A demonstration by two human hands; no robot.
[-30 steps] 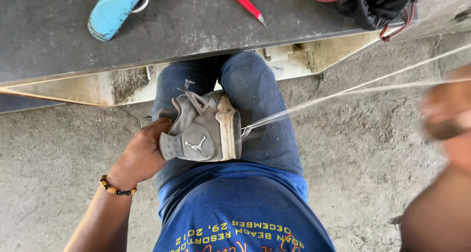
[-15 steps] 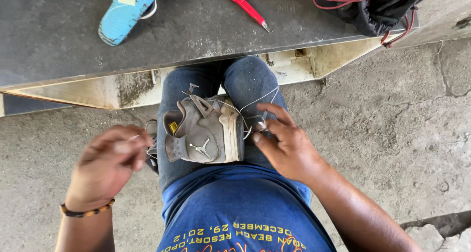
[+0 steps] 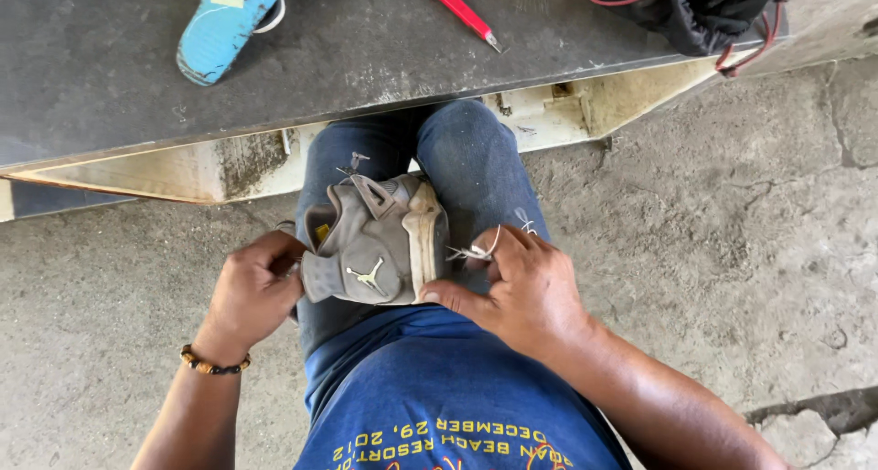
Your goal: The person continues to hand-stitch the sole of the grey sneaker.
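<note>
A grey sneaker (image 3: 375,241) with a cream sole lies heel toward me on my lap, on blue jeans. My left hand (image 3: 251,292) grips the shoe's left side; a beaded bracelet circles that wrist. My right hand (image 3: 521,287) rests against the sole edge on the right, thumb pressed to the sole. Its fingers pinch a white thread (image 3: 476,251) that comes out at the sole seam.
A dark work table (image 3: 384,49) stands ahead over my knees. On it lie a blue shoe sole (image 3: 229,22), a red-handled tool (image 3: 457,8) and a black bag with red cord (image 3: 704,13). Cracked concrete floor (image 3: 732,251) spreads around me.
A second ago my right hand was far out to the right with the thread stretched taut. It has come back to the sole edge, and the left hand has gripped the shoe again.
</note>
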